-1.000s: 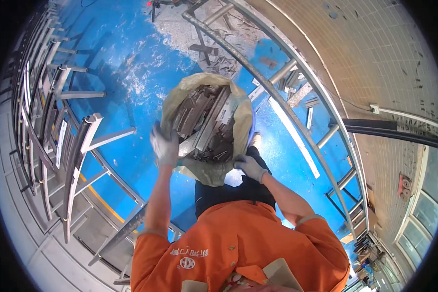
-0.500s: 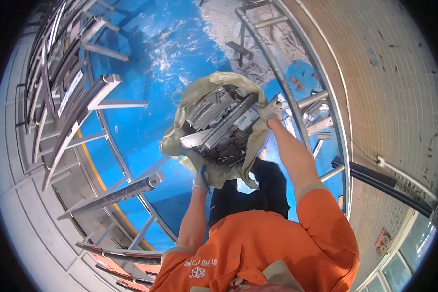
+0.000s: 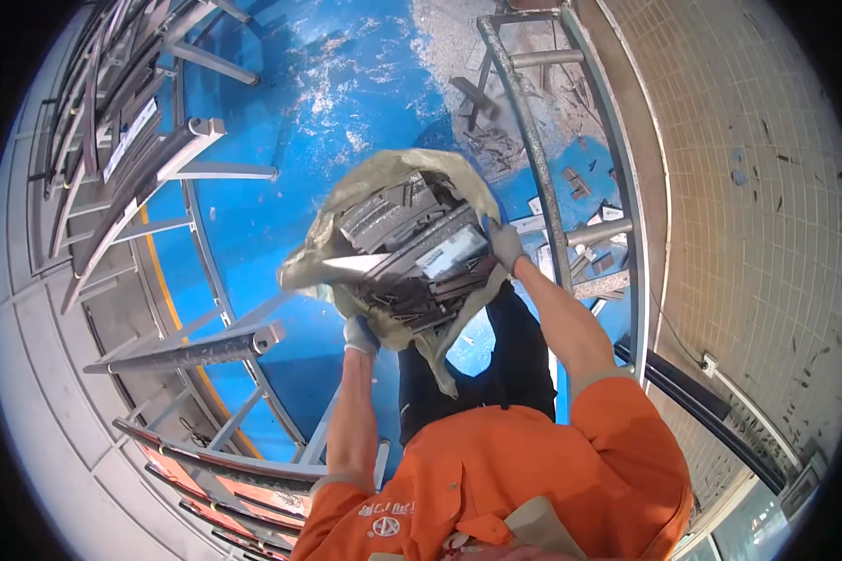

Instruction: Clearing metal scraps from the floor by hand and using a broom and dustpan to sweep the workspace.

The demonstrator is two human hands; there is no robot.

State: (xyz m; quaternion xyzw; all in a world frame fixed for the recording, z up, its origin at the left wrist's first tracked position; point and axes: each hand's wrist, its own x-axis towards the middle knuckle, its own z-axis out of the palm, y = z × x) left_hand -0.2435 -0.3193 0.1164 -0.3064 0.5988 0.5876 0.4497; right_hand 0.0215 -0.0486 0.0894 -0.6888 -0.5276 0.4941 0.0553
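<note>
A wide-mouthed, pale olive woven sack [image 3: 404, 161] stands in front of my legs, its rim folded outward. Inside lie several grey metal profile offcuts [image 3: 393, 224], dark strips and a piece with a white label [image 3: 452, 252]. My gloved left hand [image 3: 361, 337] is closed on the sack's near left edge, its fingers partly hidden under the cloth. On the right side, my gloved right hand [image 3: 505, 243] grips the rim with bent fingers.
A metal frame [image 3: 543, 178] stands at the right beside a tiled wall [image 3: 720, 187]. Scraps and shavings [image 3: 505, 122] litter the blue floor [image 3: 346, 84] ahead. Racks holding long dark profiles [image 3: 150, 187] line the left, with a padded rack arm [image 3: 196, 351] near my left hand.
Both hands have shifted slightly left with the sack, and its mouth looks wider. The left hand has moved outward and up along the sack's edge.
</note>
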